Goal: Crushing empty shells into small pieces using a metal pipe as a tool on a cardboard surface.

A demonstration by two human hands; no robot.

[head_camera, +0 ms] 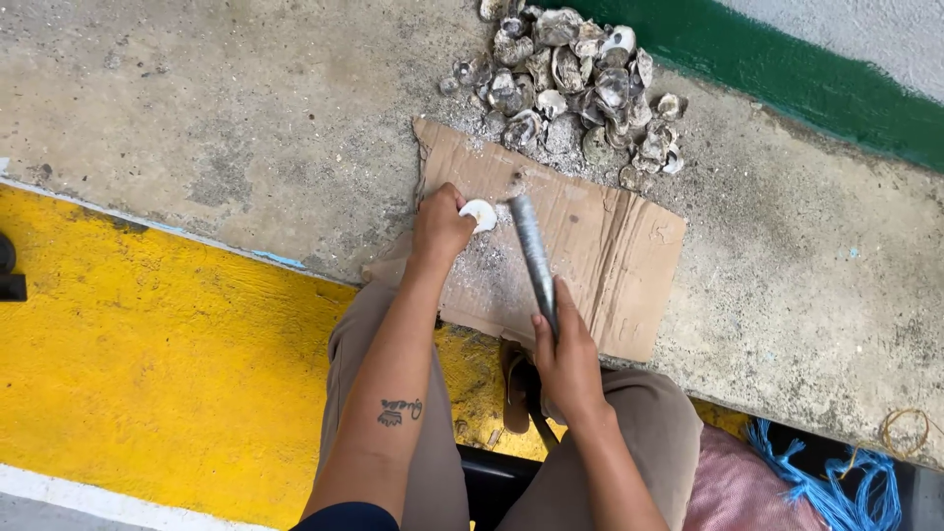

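While left hand (pixel 440 228) pinches a white shell piece (pixel 480 213) on cardboard (pixel 600 246) | right hand (pixel 565 359) clenches metal rod (pixel 532 258) | oyster shell pile (pixel 570 84) beyond.

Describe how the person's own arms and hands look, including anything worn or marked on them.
Both hands are bare: no gloves, rings or wristbands show on the left hand or the right hand. Both forearms are uncovered. The left forearm carries a small dark tattoo near the elbow. A dark navy sleeve edge shows at the left upper arm. The right arm shows no markings.
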